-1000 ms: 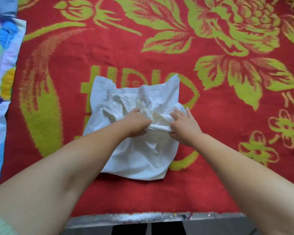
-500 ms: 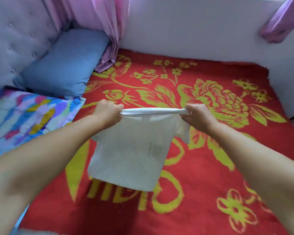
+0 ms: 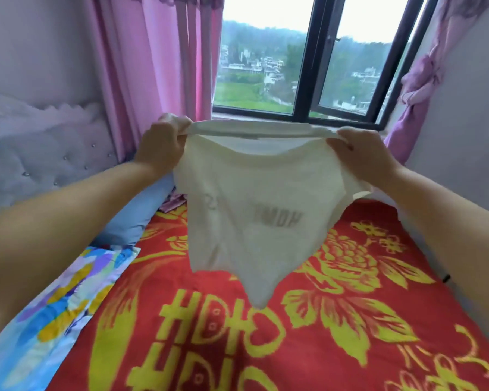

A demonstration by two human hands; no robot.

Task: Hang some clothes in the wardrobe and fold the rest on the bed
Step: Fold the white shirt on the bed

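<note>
White, thin fabric makes up the T-shirt (image 3: pixel 254 210), through which grey lettering is seen reversed. It is held up in the air above a bed covered by a red blanket (image 3: pixel 336 334) with yellow flowers. A blue pillow (image 3: pixel 136 218), a multicoloured cloth (image 3: pixel 54 311), pink curtains (image 3: pixel 153 66) and a window (image 3: pixel 302 57) are seen around. The stretched top edge is pinched at its ends by the left hand (image 3: pixel 161 145) and right hand (image 3: pixel 364 156), the body hanging below, clear of the blanket.

Left hand (image 3: pixel 160 142) and right hand (image 3: pixel 362 156) grip a white shirt (image 3: pixel 251 210) stretched above the red blanket (image 3: pixel 336 334).
</note>
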